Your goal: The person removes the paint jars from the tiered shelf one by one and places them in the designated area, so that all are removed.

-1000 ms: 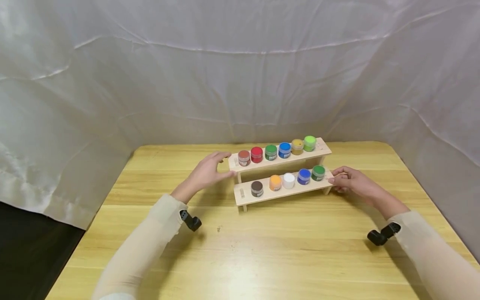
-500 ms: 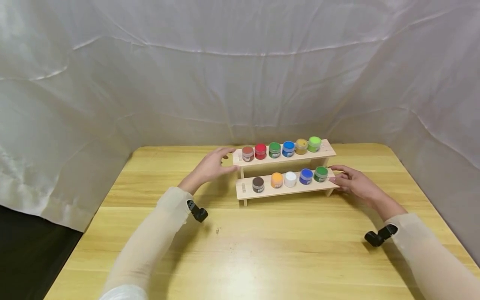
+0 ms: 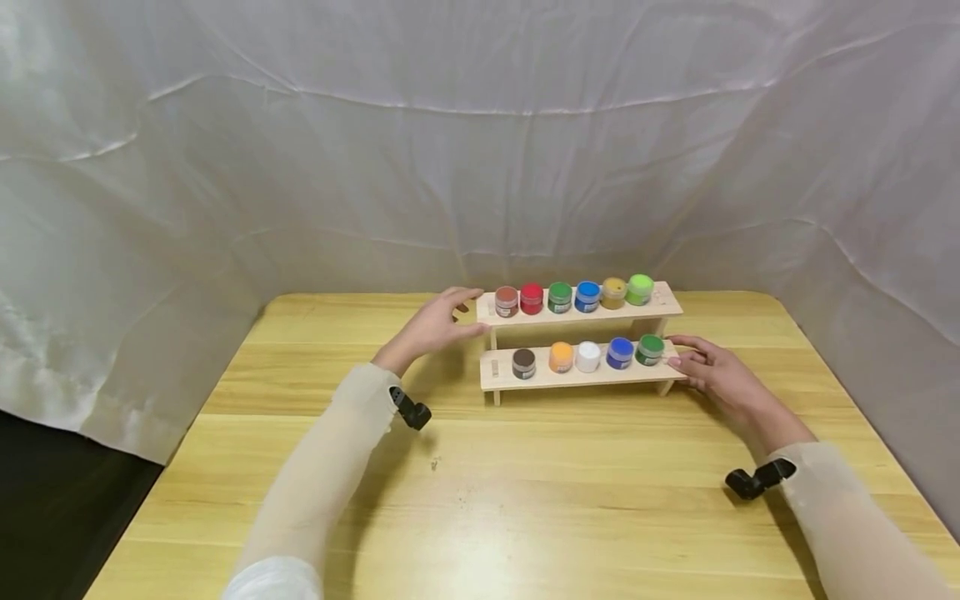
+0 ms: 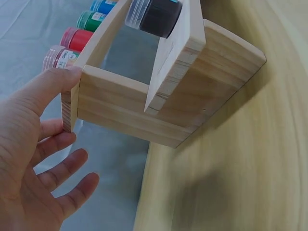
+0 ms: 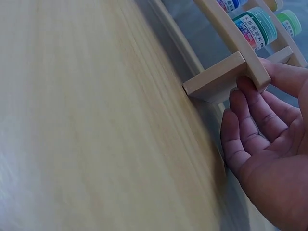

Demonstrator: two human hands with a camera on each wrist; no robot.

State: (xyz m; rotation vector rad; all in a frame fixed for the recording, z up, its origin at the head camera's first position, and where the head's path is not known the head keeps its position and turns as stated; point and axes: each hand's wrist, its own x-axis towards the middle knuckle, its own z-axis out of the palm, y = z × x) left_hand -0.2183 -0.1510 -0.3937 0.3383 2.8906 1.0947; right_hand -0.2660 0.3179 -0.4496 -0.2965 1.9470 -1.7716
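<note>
At the far left of my head feed, a black patch [image 3: 67, 508] shows below the hem of a pale, satiny curtain [image 3: 517, 175], which also runs behind the wooden tabletop [image 3: 480, 500]. Next I see the left sleeve [image 3: 318, 467], a small black camera [image 3: 411, 408] at its cuff, and then the left hand [image 3: 429, 327], thumb and forefinger pinching the left end of the upper shelf [image 3: 666, 298]; its last fingers [image 4: 79, 192] splay free. The two-tier wooden rack [image 3: 573, 377] stands near the back of the tabletop, between the hands. Along its upper shelf I read a reddish-brown jar [image 3: 506, 302], then red [image 3: 532, 298], green [image 3: 559, 297], blue [image 3: 587, 297], mustard [image 3: 613, 293] and lime [image 3: 640, 289]. The lower shelf [image 3: 497, 368] carries a dark brown jar [image 3: 524, 363], a wider gap, then orange [image 3: 561, 357], white [image 3: 588, 357], deep blue [image 3: 619, 353] and dark green [image 3: 650, 350]. Farther right, the right hand [image 3: 727, 377] grips that shelf's right end, thumb above and forefinger beneath, the other fingers curled below on my right wrist feed. The right sleeve [image 3: 847, 517] and its black camera [image 3: 760, 479] complete that side.
</note>
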